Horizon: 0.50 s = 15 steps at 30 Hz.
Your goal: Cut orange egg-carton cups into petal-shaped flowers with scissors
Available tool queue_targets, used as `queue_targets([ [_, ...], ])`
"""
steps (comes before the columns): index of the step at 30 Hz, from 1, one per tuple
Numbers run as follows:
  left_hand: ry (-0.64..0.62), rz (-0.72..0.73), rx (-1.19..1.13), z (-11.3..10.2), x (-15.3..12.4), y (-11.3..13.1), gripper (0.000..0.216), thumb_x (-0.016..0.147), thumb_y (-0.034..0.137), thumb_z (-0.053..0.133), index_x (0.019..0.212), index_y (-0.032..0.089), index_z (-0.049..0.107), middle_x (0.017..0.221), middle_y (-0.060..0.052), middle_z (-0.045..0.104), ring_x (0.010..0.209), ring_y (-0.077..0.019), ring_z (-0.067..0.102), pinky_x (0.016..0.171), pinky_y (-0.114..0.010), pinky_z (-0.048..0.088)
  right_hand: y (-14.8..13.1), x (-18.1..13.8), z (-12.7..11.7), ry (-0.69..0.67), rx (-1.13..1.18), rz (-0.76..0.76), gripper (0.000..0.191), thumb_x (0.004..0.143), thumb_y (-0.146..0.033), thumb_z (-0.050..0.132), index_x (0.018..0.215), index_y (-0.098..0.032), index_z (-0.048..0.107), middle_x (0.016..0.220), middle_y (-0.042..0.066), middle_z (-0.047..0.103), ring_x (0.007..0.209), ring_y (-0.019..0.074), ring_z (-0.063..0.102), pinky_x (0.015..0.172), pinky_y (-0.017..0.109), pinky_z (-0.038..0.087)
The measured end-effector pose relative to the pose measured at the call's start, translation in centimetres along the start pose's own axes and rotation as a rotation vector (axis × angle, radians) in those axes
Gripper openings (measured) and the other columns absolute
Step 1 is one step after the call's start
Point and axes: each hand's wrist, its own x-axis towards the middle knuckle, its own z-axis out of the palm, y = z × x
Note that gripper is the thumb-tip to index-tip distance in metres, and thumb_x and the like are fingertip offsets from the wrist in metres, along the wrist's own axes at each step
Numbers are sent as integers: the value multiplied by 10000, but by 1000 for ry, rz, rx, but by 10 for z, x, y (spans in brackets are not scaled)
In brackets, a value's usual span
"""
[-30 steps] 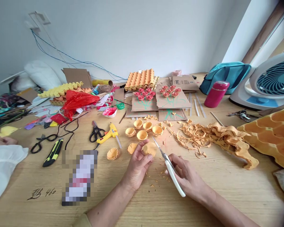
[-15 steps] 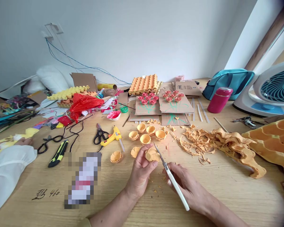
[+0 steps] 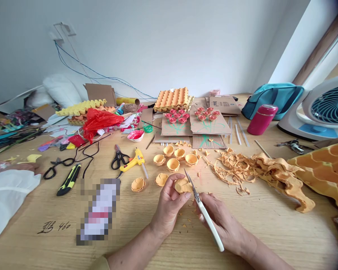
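My left hand (image 3: 170, 204) pinches an orange egg carton cup (image 3: 182, 185) between thumb and fingers. White-handled scissors (image 3: 210, 225) are in my right hand (image 3: 219, 219), their blades lying against the cup's right edge. Just beyond my hands stand several trimmed cups with petal-like rims, among them one cup (image 3: 173, 164) in the middle and one cup (image 3: 138, 185) farther left. Small orange offcuts lie on the wooden table (image 3: 146, 228) beneath the scissors.
Carton scraps (image 3: 236, 167) and a large egg tray (image 3: 323, 168) lie to the right. A yellow glue gun (image 3: 133, 164), black scissors (image 3: 119, 157) and a box cutter (image 3: 69, 180) are on the left. Cardboard with red flowers (image 3: 176, 123) stands behind. Another person's white sleeve (image 3: 11, 202) reaches in.
The cup and my left hand have shifted slightly to the right, and the scissor blades now overlap the cup's edge. The other person's sleeve has drawn a little to the left.
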Motion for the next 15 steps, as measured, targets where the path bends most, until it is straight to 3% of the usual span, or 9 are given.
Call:
queue_targets([
  [15,5,-37,-12,0,2,4,424,710,248,825,1079,261,617,963,9,650,898,-154,572,857,-289,428,1,-2,-1,8,12,4,295,1000,-436,370,806,-226,442,845,56,590,797,231,518,742,385,399],
])
